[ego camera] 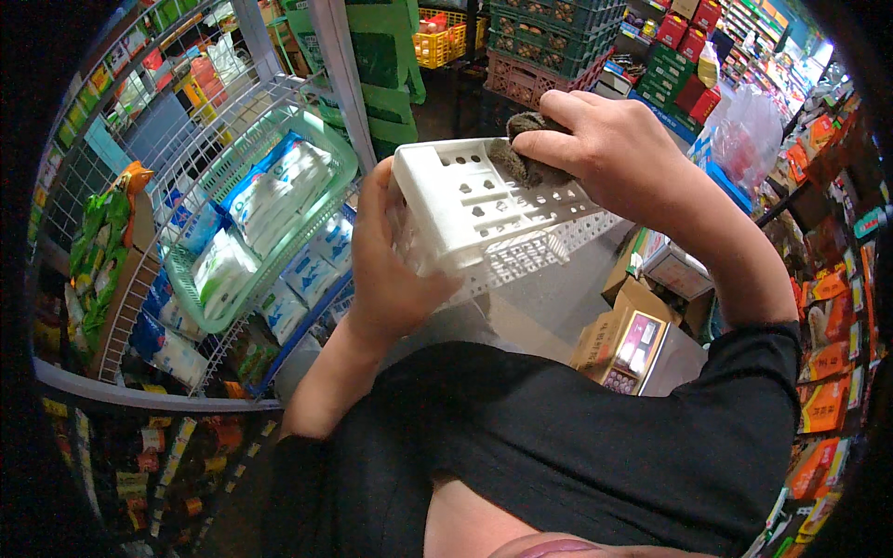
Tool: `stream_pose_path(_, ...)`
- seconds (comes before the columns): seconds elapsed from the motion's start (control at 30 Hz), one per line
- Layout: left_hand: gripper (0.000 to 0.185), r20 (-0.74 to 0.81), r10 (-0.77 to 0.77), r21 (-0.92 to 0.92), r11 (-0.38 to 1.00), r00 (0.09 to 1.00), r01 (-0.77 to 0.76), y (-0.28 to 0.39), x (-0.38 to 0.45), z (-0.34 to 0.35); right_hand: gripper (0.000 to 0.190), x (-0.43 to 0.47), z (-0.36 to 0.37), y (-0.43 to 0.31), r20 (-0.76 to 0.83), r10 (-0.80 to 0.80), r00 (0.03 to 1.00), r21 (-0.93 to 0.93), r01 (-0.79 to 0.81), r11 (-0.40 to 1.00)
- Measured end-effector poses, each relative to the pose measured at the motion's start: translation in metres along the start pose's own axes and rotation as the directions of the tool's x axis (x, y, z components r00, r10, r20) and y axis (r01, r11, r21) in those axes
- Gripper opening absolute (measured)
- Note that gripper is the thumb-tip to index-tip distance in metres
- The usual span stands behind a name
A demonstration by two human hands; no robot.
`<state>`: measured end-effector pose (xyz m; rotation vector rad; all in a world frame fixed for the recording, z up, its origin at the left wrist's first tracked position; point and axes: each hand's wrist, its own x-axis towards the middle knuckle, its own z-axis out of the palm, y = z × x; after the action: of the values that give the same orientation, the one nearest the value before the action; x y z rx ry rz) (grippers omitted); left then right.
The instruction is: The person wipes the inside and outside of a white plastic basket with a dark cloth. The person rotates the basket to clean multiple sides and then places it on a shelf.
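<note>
A white perforated plastic basket (446, 202) is held up in front of my chest, tilted, with its hole-patterned face towards me. My left hand (391, 258) grips its left end, the thumb along the lower edge. In my right hand (593, 139) is a bunched dark brown cloth (520, 157), pressed against the basket's upper right part. The cloth covers some of the holes there. Sunlight through the basket throws a dotted patch of light on the floor (537, 286) beneath.
On the left, a green plastic basket (335, 167) of white and blue packets sits on a wire rack (118, 335). Stacked crates (558, 35) stand ahead. Open cardboard boxes (621, 328) lie on the floor at right, near shelves of orange packets (823, 349).
</note>
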<state>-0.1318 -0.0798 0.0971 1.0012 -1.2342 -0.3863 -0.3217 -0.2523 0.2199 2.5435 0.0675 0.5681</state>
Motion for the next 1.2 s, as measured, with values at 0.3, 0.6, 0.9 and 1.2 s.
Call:
stream_pose_path(0.3,0.092,0.047,0.047,-0.041,0.998,0.998,-0.045,0.009,-0.002,0.008,0.013,0.003,-0.014,0.001,0.034,-0.102,0.994,-0.106,0.105,0.989)
stream_pose_path(0.6,0.088,-0.06,-0.059,-0.108,0.993,0.996,0.052,0.014,0.005,-0.011,0.028,0.008,-0.008,0.051,-0.189,0.384,0.904,0.371,-0.296,0.88)
stream_pose_path(0.9,0.09,-0.056,-0.119,-0.207,0.973,0.991,0.105,0.023,0.004,-0.012,0.025,0.028,-0.012,0.018,-0.167,-0.131,0.977,0.214,0.166,0.963)
stream_pose_path(1.2,0.093,0.014,-0.144,-0.165,0.976,0.99,0.144,0.015,0.0,-0.019,0.024,0.027,-0.014,0.021,-0.15,-0.351,0.924,-0.009,0.354,0.935)
